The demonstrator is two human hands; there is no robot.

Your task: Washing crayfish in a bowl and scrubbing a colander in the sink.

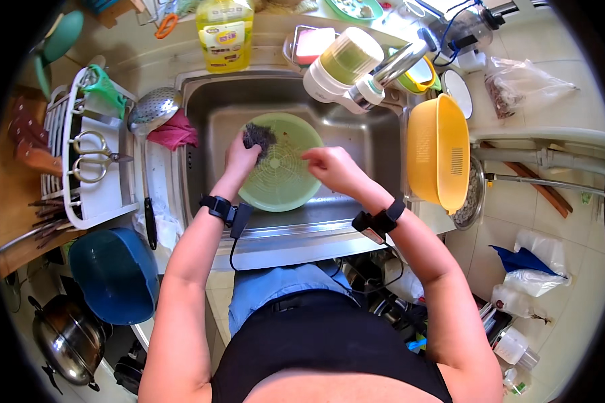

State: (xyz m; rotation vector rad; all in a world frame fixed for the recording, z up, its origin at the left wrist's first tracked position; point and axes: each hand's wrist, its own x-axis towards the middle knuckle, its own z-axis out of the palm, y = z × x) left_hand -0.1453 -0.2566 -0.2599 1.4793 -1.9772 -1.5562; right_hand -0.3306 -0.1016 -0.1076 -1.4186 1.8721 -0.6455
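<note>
A round light-green plastic strainer basket (282, 194) with a ringed pattern of slots sits in the stainless steel sink (353, 201). My left hand (239, 158), over the basket's left side, grips a dark grey fibrous clump (260, 137); its exact kind is unclear. Small brownish bits (295, 146) lie scattered on the basket's bottom. My right hand (333, 166) hovers at the basket's right rim with its fingers curled and fingertips close together. Whether something small is between those fingertips cannot be made out.
A chrome faucet with a filter (350, 60) overhangs the sink's back right. Yellow liquid soap (225, 40) stands behind. On the right is a yellow plastic basket (438, 151); on the left are a skimmer (156, 108), a pink cloth (174, 132) and a rack with scissors (93, 156).
</note>
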